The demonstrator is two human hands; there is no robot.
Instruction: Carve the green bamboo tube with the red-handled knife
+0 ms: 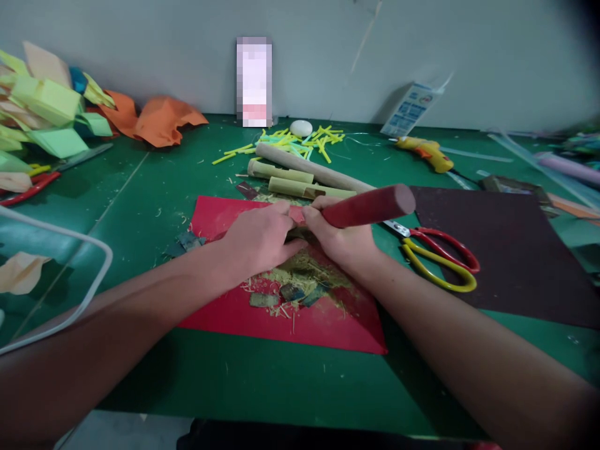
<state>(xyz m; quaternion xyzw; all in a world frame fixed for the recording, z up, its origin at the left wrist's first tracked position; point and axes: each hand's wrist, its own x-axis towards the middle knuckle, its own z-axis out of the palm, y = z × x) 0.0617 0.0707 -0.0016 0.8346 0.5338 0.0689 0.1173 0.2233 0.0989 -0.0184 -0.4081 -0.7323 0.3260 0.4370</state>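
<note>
My right hand [344, 240] is closed on a tool with a thick, dark red round handle [365, 206], which sticks out to the right above the hand; its working end is hidden. Close beside it, my left hand [262, 234] has its fingers curled round something mostly covered by both hands. A small pink patch [296, 215] shows between the fingertips. Beneath the hands lies a red sheet [347, 331] strewn with pale shavings [300, 269] and several flat greenish chips [264, 300]. Just beyond are two cut bamboo pieces [288, 186] and a long wooden rod [309, 164].
Scissors [440, 259] with red and yellow handles rest partly on a dark sheet [520, 262] at the right. Behind lie yellow and green strips [323, 147], a white egg-shaped object [300, 129] and a yellow glue gun [426, 154]. Crumpled paper [51, 106] fills the left; a white bar [100, 275] crosses nearby.
</note>
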